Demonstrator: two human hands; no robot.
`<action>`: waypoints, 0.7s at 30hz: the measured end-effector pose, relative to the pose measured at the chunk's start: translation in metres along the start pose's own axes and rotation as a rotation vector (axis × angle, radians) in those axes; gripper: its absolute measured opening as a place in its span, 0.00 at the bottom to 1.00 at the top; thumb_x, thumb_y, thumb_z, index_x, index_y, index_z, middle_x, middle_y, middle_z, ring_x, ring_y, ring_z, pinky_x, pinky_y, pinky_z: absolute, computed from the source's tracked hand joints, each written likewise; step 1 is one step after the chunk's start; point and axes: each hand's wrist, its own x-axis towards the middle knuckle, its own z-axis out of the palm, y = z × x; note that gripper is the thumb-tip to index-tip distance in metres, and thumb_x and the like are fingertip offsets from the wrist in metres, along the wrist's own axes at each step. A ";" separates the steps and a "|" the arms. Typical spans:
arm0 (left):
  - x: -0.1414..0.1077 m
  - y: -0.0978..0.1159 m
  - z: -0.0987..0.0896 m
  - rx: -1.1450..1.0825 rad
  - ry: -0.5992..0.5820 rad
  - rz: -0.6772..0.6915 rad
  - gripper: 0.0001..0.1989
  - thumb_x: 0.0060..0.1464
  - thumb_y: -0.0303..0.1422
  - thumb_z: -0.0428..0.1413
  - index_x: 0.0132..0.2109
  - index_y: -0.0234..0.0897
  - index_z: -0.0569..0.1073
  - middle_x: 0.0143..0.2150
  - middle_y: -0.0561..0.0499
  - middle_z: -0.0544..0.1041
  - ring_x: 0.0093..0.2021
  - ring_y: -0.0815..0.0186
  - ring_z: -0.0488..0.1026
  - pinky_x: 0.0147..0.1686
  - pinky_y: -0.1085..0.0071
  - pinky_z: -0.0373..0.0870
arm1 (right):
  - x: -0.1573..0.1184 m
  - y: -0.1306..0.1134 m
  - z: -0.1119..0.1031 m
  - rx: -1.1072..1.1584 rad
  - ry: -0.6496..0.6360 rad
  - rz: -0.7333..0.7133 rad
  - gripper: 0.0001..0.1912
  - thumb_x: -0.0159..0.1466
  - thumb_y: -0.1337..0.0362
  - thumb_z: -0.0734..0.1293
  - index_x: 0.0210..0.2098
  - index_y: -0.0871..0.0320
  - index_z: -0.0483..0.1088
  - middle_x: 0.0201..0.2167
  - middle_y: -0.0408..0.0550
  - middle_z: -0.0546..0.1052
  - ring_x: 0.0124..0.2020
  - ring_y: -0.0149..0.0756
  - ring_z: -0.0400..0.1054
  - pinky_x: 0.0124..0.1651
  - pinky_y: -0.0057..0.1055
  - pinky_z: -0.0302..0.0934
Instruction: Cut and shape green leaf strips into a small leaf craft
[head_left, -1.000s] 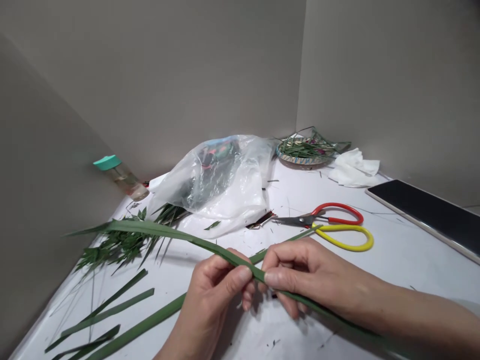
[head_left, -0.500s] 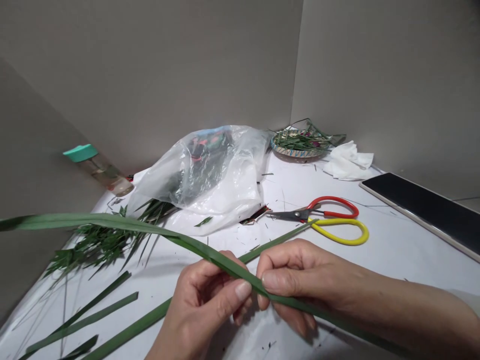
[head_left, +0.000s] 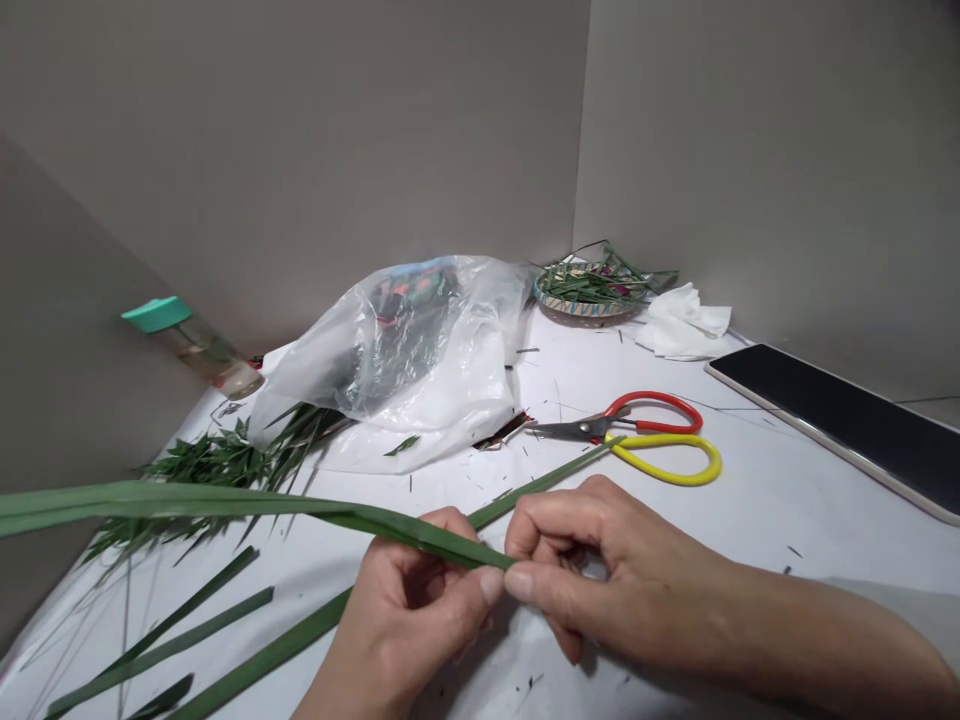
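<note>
A long green leaf blade (head_left: 217, 500) stretches from the left edge to the middle of the view, folded lengthwise near my fingers. My left hand (head_left: 409, 615) pinches it between thumb and fingers from below. Right beside it, my right hand (head_left: 600, 560) pinches the leaf at its right visible end; whether more leaf lies behind the fingers is hidden. Under both hands, a second long leaf strip (head_left: 270, 648) lies slantwise on the table, its thin tip reaching the scissors (head_left: 660, 465) with one red and one yellow handle. Shorter cut leaf pieces (head_left: 172, 625) rest at lower left.
A clear plastic bag (head_left: 420, 350) lies at centre back, with leafy sprigs (head_left: 202, 465) near its left. A bottle with a teal lid (head_left: 199, 350) leans at left. Behind are a woven basket (head_left: 592, 308) of clippings, crumpled tissue (head_left: 686, 322) and a phone (head_left: 840, 425) at right.
The leaf's left part has sunk lower. Its stretch beyond my right hand, visible before, no longer shows. My hands have come closer together, and the view has shifted slightly.
</note>
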 end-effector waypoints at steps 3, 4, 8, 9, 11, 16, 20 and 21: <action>0.000 0.000 0.000 -0.064 -0.128 -0.003 0.14 0.50 0.39 0.67 0.26 0.37 0.74 0.20 0.55 0.66 0.21 0.72 0.58 0.21 0.74 0.51 | 0.002 0.000 -0.002 0.080 -0.049 0.039 0.08 0.60 0.61 0.66 0.25 0.56 0.68 0.14 0.36 0.70 0.15 0.26 0.58 0.21 0.23 0.55; 0.001 0.001 0.000 -0.090 -0.152 -0.004 0.12 0.51 0.38 0.67 0.27 0.37 0.75 0.20 0.55 0.67 0.21 0.72 0.59 0.22 0.74 0.53 | 0.002 0.001 -0.003 0.137 -0.085 0.053 0.08 0.61 0.61 0.66 0.27 0.56 0.68 0.14 0.36 0.71 0.14 0.25 0.58 0.20 0.22 0.54; 0.001 0.005 0.001 -0.183 -0.110 0.001 0.09 0.50 0.35 0.66 0.27 0.36 0.77 0.21 0.54 0.68 0.21 0.72 0.60 0.23 0.74 0.56 | 0.004 0.008 -0.010 0.363 -0.253 0.057 0.10 0.66 0.57 0.67 0.34 0.58 0.70 0.18 0.37 0.72 0.15 0.24 0.59 0.19 0.19 0.56; 0.001 0.006 0.001 -0.195 -0.092 0.005 0.09 0.50 0.34 0.66 0.27 0.36 0.77 0.22 0.53 0.69 0.22 0.72 0.61 0.23 0.74 0.56 | 0.004 0.009 -0.012 0.403 -0.285 0.038 0.10 0.67 0.57 0.67 0.36 0.58 0.70 0.19 0.37 0.73 0.16 0.24 0.61 0.19 0.19 0.57; 0.002 0.007 0.000 -0.212 -0.059 0.020 0.08 0.50 0.34 0.65 0.28 0.36 0.78 0.23 0.53 0.71 0.23 0.70 0.62 0.24 0.73 0.59 | 0.005 0.013 -0.015 0.476 -0.325 0.010 0.10 0.68 0.57 0.67 0.38 0.59 0.72 0.20 0.38 0.74 0.17 0.24 0.62 0.19 0.18 0.58; 0.004 0.008 -0.003 -0.281 0.023 0.085 0.13 0.50 0.39 0.66 0.25 0.38 0.74 0.19 0.54 0.68 0.21 0.69 0.62 0.24 0.71 0.59 | 0.004 0.013 -0.017 0.544 -0.417 0.058 0.12 0.69 0.57 0.66 0.39 0.61 0.73 0.22 0.42 0.75 0.16 0.22 0.62 0.19 0.16 0.60; 0.003 0.009 -0.002 -0.308 0.059 0.145 0.14 0.52 0.39 0.65 0.27 0.38 0.72 0.19 0.56 0.68 0.19 0.70 0.60 0.23 0.72 0.58 | -0.001 0.007 -0.016 0.459 -0.416 0.097 0.10 0.71 0.57 0.64 0.42 0.58 0.71 0.23 0.39 0.74 0.15 0.22 0.61 0.17 0.16 0.57; 0.003 0.010 -0.002 -0.305 0.061 0.161 0.13 0.53 0.39 0.65 0.27 0.38 0.72 0.19 0.56 0.68 0.19 0.71 0.60 0.23 0.73 0.58 | -0.002 0.006 -0.015 0.377 -0.380 0.080 0.10 0.71 0.57 0.63 0.43 0.57 0.71 0.23 0.38 0.74 0.15 0.22 0.60 0.17 0.17 0.56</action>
